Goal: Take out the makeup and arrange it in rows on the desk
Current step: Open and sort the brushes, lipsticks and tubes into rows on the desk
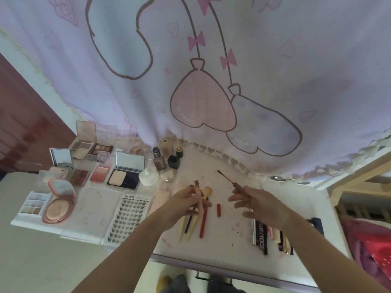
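Note:
My left hand (186, 203) grips a slim pink lip-gloss tube (197, 195) upright above the white desk (222, 248). My right hand (257, 203) holds its wand applicator (227, 178), pulled out and pointing up-left, apart from the tube. Under my left hand lie several brushes and pencils in a row, among them a red-handled brush (203, 220) and yellow sticks (191, 228). A small red cap (218, 209) lies between my hands. Open palettes and compacts (124, 176) stand in rows at the left.
A lash tray (129, 218) and a round pink compact (58, 205) lie at the front left. Bottles (157, 160) and a white jar (148, 176) stand at the back. Several tubes (273, 235) lie under my right forearm. A printed curtain (211, 81) hangs behind the desk.

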The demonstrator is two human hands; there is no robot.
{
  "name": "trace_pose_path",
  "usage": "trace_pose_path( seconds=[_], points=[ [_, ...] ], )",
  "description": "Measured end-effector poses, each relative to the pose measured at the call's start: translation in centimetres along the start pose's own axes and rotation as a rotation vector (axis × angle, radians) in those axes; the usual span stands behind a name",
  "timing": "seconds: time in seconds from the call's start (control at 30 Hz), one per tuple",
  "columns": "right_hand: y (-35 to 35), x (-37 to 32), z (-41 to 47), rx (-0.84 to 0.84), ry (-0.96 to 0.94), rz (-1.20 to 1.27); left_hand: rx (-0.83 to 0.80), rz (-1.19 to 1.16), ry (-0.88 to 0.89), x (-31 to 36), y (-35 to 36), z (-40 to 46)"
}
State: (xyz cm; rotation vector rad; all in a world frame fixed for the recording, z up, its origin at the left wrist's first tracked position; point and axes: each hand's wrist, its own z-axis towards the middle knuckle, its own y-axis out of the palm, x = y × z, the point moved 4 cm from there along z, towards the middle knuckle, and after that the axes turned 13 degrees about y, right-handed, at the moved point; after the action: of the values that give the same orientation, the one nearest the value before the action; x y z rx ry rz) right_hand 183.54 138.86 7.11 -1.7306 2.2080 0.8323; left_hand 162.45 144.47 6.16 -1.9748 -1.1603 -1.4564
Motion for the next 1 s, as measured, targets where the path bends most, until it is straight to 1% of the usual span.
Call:
trace_pose_path(
  seconds=[0.1,0.2,0.27,0.33,0.4,0.53,0.6,0.67,0.77,1.0],
  points=[
    [1.5,0.7,1.9,-0.005,-0.001,0.139,0.195,0.152,0.095,0.7,-1.4,1.4],
    [2.6,-0.5,3.9,0.063,-0.12,0.115,0.372,0.326,0.187,1.7,-2.3,3.1],
    [3.1,-1.7,5.1,0.174,-0.204,-0.022,0.446,0.474,0.244,2.1,-2.5,4.5],
    [3.6,-3.1,6.6,0.28,-0.287,-0.202,0.486,0.639,0.307,2.1,-2.8,6.1],
    [4.0,-4.4,8.7,0.358,-0.388,-0.32,0.521,0.73,0.346,1.5,-3.2,8.0],
    [4.0,-6.1,12.6,0.535,-0.59,-0.557,0.534,0.816,0.353,0.0,-3.9,10.8],
    [3.9,-6.6,14.2,0.603,-0.654,-0.641,0.518,0.889,0.335,-0.4,-4.1,11.9],
    [3.8,-6.8,15.2,0.649,-0.696,-0.693,0.502,0.94,0.36,-0.5,-3.9,12.5],
    [3.7,-6.8,15.9,0.679,-0.718,-0.743,0.503,0.948,0.39,-0.4,-3.7,13.0],
    [3.5,-6.8,16.1,0.686,-0.747,-0.771,0.458,0.966,0.337,-0.9,-3.7,13.4]
  ],
)
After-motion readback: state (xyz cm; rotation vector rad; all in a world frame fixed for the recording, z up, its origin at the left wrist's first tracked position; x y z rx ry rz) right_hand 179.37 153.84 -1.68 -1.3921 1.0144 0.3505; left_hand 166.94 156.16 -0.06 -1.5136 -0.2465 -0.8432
